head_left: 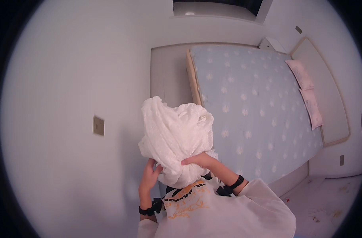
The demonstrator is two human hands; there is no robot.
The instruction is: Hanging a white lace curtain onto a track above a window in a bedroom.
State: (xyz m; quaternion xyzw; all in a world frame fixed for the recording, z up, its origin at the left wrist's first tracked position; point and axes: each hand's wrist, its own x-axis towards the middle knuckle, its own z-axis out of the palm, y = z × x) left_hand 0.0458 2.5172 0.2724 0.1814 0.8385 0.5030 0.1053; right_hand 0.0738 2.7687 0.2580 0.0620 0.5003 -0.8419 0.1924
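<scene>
Head view: I hold a bunched white cloth (175,131) up in front of my body with both hands. My left hand (150,176) grips the lower left of the bundle, thumb in front, most fingers hidden in the folds. My right hand (202,160) is closed on its lower right part, thumb pressed on the front; its other fingers are largely out of sight behind the fabric. The folds converge toward the right thumb, and a loose peak stands at the upper left.

The cloth covers, in this view, the near stretch of the foot edge of the bed (236,115); whether it touches that edge I cannot tell. The mattress cover is pale blue with white flower shapes. Two pink pillows (300,75) lie end to end along the head edge, against the headboard (327,99). A white cabinet (273,45) stands by the far head corner. A switch plate (98,125) is fixed to the wall on my left. Black bands (150,208) encircle both wrists.
</scene>
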